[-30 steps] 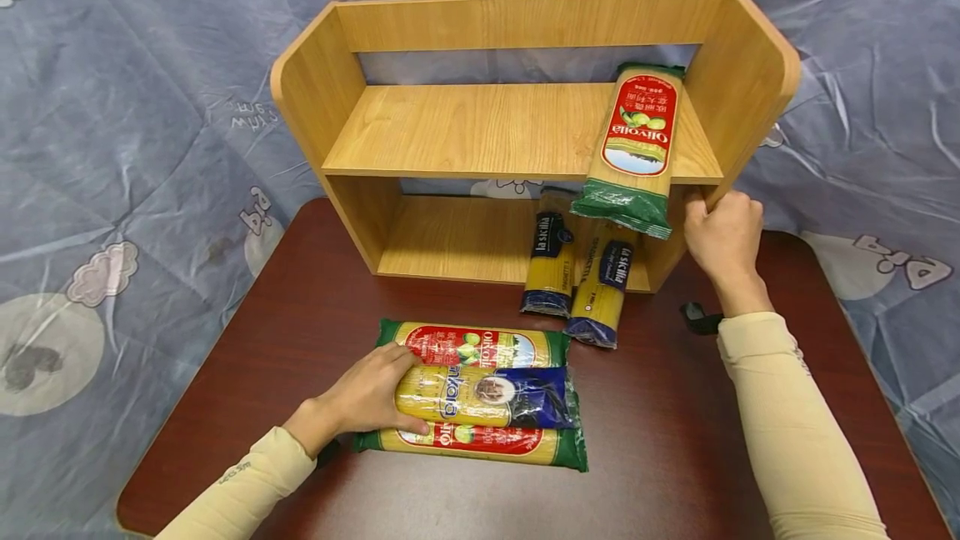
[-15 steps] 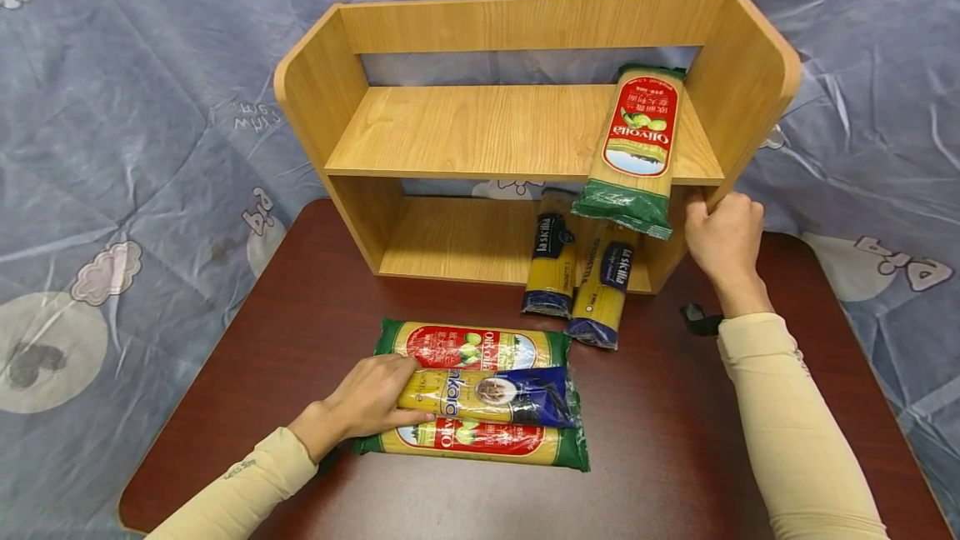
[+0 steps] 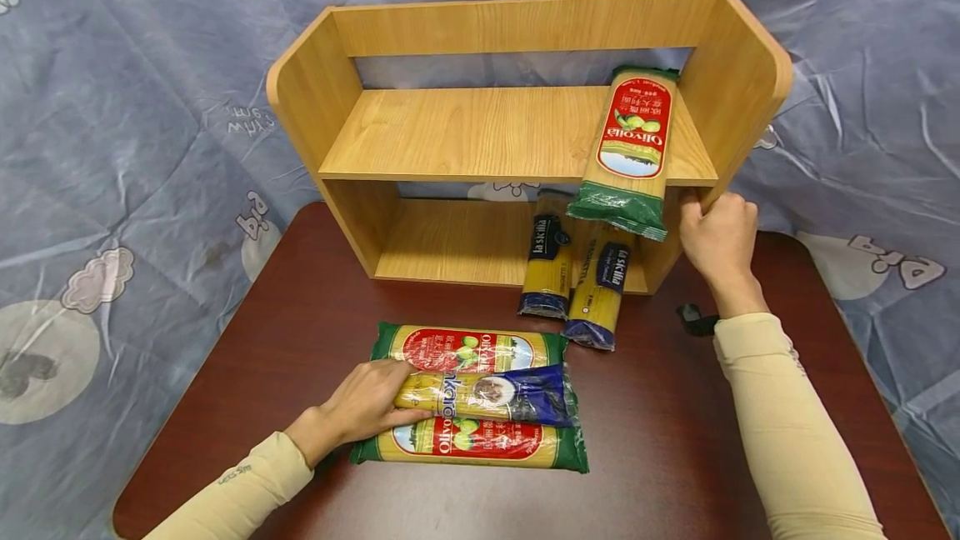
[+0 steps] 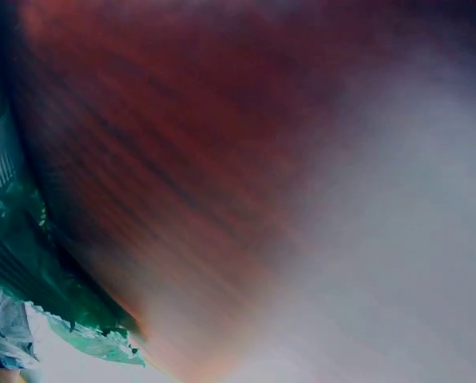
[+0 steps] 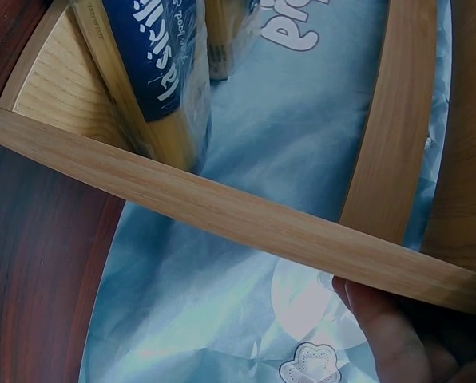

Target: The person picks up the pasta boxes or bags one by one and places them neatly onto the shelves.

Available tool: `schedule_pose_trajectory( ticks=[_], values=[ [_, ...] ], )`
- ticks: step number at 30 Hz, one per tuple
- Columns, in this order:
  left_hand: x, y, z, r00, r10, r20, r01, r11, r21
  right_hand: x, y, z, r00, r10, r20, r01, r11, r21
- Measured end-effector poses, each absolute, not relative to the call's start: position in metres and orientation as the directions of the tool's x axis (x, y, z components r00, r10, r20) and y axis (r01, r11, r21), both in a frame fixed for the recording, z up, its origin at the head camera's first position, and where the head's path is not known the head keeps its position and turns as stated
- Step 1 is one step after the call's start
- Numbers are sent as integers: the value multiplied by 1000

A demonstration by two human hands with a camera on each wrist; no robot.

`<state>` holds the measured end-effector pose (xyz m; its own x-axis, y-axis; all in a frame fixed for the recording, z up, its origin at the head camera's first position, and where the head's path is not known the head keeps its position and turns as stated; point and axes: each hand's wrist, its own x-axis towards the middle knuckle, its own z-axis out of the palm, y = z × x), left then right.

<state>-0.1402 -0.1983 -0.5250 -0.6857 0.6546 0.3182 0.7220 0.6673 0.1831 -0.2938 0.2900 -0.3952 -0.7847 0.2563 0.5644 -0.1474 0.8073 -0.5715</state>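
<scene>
In the lower middle of the head view, the left hand [image 3: 366, 400] is gripping the left end of the blue-and-yellow pasta packet [image 3: 483, 395], its blue end pointing rightward, away from the grip. The packet is lying over two green-ended packets [image 3: 498, 444]. At centre right, the right hand [image 3: 718, 233] is clasping the wooden shelf's side panel [image 3: 738, 90], well apart from that packet.
</scene>
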Motion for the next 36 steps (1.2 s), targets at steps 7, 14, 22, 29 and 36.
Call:
schedule_pose_trajectory(
  ticks=[7,14,22,29,36],
  values=[
    [-138,-205,-521,-682,640,353,726,649,226,-294,289,-393,-781,252,572,-154,809,-567],
    [-131,-207,-510,-676,634,377,731,642,231,-294,289,-393,-783,257,566,-150,806,-573],
    [-129,-210,-499,-684,569,456,719,629,294,-296,289,-391,-788,254,561,-148,807,-572],
    [-137,-217,-481,-702,490,517,691,643,329,-298,290,-389,-773,250,583,-166,807,-567],
    [-136,-223,-471,-749,385,539,617,701,357,-295,290,-395,-785,244,569,-156,812,-563]
  ],
)
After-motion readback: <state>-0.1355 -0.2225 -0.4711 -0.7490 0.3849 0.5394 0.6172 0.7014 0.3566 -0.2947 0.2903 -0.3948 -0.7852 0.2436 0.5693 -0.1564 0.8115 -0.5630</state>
